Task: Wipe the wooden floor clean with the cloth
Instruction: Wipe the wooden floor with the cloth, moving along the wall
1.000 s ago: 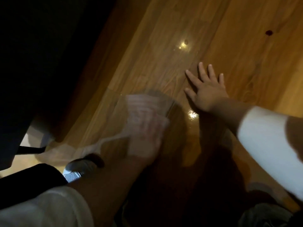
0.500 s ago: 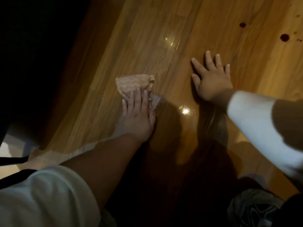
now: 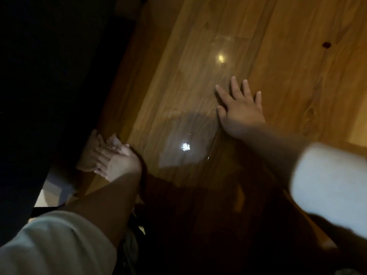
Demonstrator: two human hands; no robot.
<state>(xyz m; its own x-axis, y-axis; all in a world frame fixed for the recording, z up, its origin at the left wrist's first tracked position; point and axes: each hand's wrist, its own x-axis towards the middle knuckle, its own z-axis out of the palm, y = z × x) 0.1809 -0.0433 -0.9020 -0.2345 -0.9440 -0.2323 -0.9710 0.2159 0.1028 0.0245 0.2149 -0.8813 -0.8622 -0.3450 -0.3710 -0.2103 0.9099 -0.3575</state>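
Note:
My left hand (image 3: 117, 161) presses a pale pinkish cloth (image 3: 114, 140) onto the wooden floor (image 3: 198, 86), right at the edge of a dark piece of furniture. The hand and cloth are blurred; the fingers look stretched out over the cloth, and most of it is hidden under them. My right hand (image 3: 241, 112) lies flat on the boards to the right, fingers spread, holding nothing. A damp shiny patch (image 3: 184, 147) with a light reflection lies between the two hands.
A large dark piece of furniture (image 3: 49, 76) fills the left side, its edge running diagonally past my left hand. A small dark red spot (image 3: 326, 44) marks the floor at the upper right. My shadow darkens the near boards.
My left hand has swept the cloth left and toward me, from the middle boards to the furniture's edge. My right hand stays flat in place.

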